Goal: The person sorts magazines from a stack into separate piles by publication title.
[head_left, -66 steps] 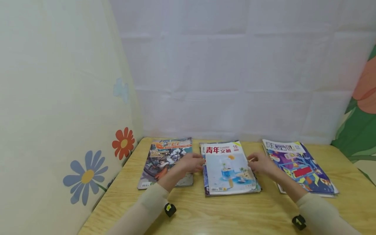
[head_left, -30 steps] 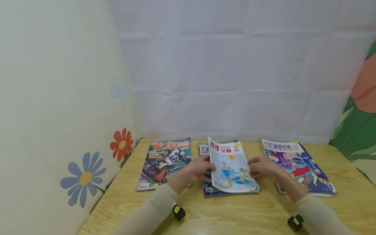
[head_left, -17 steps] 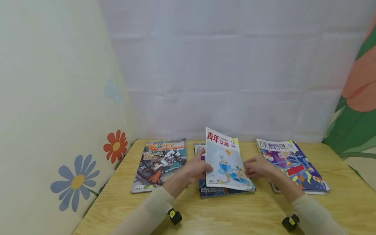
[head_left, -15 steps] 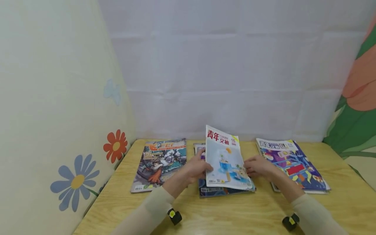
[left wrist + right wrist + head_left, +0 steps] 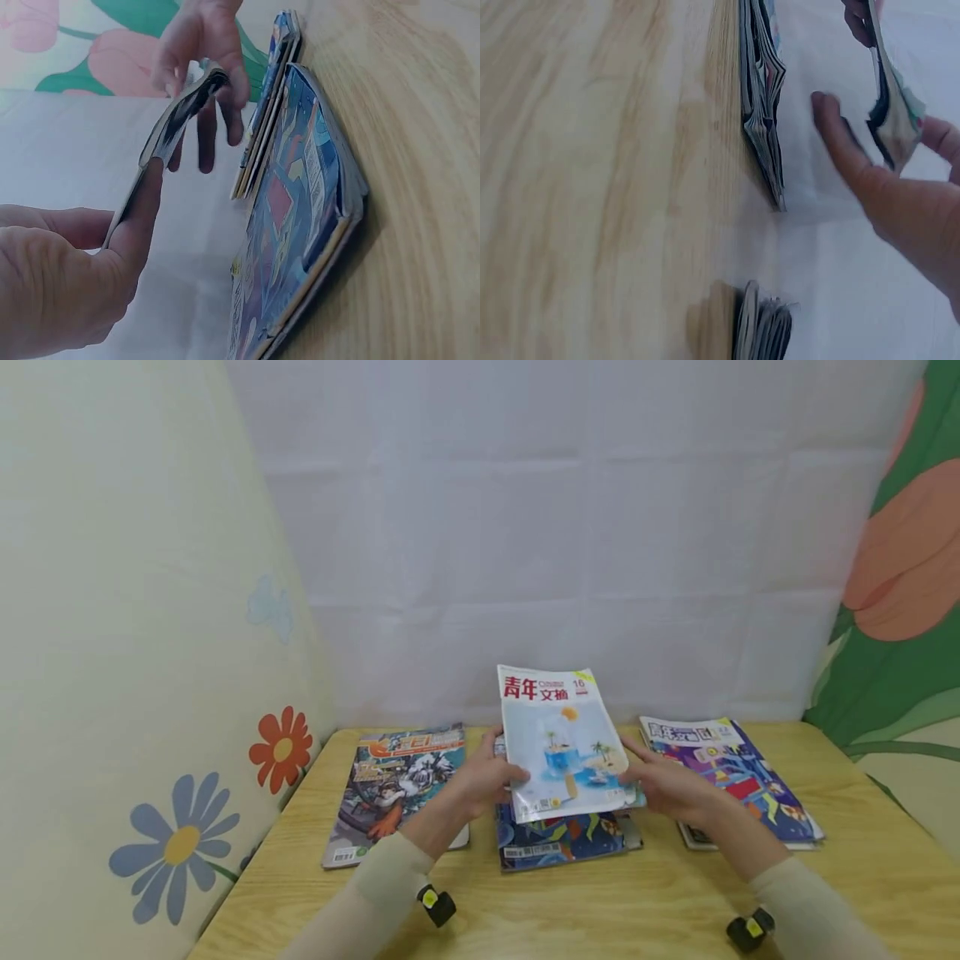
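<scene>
A white magazine [image 5: 551,710] with red title characters and a blue seaside picture is raised and tilted above the middle pile of magazines [image 5: 558,847]. My left hand [image 5: 480,783] grips its left edge, the thumb on the cover and the fingers underneath. My right hand [image 5: 671,783] holds the right edge between thumb and fingers. In the left wrist view the white magazine [image 5: 174,112] is seen edge-on, clear of the dark blue magazine [image 5: 289,202] below. The right wrist view shows the white magazine's edge [image 5: 895,124] between the right thumb and fingers.
On the wooden table [image 5: 555,910], a comic-style magazine [image 5: 401,797] lies to the left. A purple-covered pile of magazines [image 5: 738,785] lies to the right. A white cloth [image 5: 540,527] hangs behind, and a flower-painted wall [image 5: 165,635] stands at the left.
The white magazine has been lifted off the middle pile, its left side first, uncovering more of the dark blue magazine beneath. Both hands have risen with it, and the head view has shifted slightly.
</scene>
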`<state>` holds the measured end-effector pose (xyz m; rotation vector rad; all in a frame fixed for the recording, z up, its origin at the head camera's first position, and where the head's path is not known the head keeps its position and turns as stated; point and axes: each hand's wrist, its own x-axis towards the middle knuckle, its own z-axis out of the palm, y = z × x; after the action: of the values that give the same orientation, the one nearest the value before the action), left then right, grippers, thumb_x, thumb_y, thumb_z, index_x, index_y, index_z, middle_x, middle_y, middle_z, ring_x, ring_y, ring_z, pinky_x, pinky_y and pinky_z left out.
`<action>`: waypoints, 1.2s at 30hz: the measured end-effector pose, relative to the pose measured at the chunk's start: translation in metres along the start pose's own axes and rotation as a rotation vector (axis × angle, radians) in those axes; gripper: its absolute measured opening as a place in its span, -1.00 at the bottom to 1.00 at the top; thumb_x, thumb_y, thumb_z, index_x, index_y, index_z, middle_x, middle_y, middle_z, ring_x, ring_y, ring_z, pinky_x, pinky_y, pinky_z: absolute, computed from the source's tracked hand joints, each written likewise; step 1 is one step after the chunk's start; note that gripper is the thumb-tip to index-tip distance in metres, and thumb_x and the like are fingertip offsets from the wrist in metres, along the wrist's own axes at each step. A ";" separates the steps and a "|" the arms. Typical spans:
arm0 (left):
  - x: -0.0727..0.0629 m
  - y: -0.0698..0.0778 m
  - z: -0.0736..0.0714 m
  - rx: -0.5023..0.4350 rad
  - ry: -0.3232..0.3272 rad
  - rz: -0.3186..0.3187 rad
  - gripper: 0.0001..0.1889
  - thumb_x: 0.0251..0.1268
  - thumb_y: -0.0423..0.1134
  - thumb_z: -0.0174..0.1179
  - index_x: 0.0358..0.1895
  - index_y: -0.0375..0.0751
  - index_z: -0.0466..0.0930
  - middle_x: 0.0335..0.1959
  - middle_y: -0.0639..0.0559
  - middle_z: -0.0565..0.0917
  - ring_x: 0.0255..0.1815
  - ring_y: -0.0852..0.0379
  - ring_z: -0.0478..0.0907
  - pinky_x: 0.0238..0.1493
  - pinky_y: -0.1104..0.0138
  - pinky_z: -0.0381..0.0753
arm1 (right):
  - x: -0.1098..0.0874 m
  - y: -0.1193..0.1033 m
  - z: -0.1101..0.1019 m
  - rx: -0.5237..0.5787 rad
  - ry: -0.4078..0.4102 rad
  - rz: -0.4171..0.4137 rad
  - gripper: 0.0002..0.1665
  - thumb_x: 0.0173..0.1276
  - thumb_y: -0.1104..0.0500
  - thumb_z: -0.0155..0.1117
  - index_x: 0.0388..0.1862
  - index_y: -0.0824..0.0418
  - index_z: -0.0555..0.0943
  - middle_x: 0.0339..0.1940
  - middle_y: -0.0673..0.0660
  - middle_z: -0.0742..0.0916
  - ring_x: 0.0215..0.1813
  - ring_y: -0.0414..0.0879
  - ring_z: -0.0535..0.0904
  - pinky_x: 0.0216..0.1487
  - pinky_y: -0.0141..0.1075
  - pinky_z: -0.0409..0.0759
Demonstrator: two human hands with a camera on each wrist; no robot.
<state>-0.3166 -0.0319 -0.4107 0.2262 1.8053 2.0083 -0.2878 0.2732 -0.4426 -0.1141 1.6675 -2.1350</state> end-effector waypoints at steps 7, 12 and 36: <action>0.014 -0.005 0.009 -0.035 -0.046 0.008 -0.06 0.33 -0.67 0.10 0.61 0.11 -0.10 0.22 -0.35 0.52 0.12 -0.35 0.59 -0.03 -0.17 0.66 | -0.011 0.000 -0.016 0.249 -0.136 -0.009 0.21 0.32 0.60 -0.15 0.69 -0.26 -0.30 0.63 0.40 -0.04 0.37 0.42 0.38 0.28 0.35 0.35; 0.024 -0.012 0.022 -0.044 -0.043 0.004 -0.07 0.30 -0.68 0.12 0.59 0.09 -0.05 0.18 -0.33 0.56 0.08 -0.33 0.61 -0.04 -0.15 0.67 | -0.024 -0.004 -0.030 0.325 -0.200 0.020 0.22 0.35 0.64 -0.26 0.67 -0.37 -0.30 0.63 0.39 -0.14 0.37 0.49 0.34 0.34 0.36 0.19; 0.066 -0.044 0.137 -0.024 -0.109 -0.045 -0.13 0.21 -0.64 0.26 0.54 0.05 0.21 -0.20 -0.23 0.70 -0.21 -0.26 0.73 -0.25 -0.06 0.74 | -0.103 -0.003 -0.118 0.206 -0.040 0.029 0.21 0.36 0.61 -0.19 0.57 -0.13 -0.64 0.35 0.36 0.30 0.19 0.25 0.55 0.30 0.33 0.32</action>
<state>-0.3124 0.1224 -0.4450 0.2801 1.7039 1.9473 -0.2328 0.4200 -0.4528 -0.0703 1.4085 -2.2521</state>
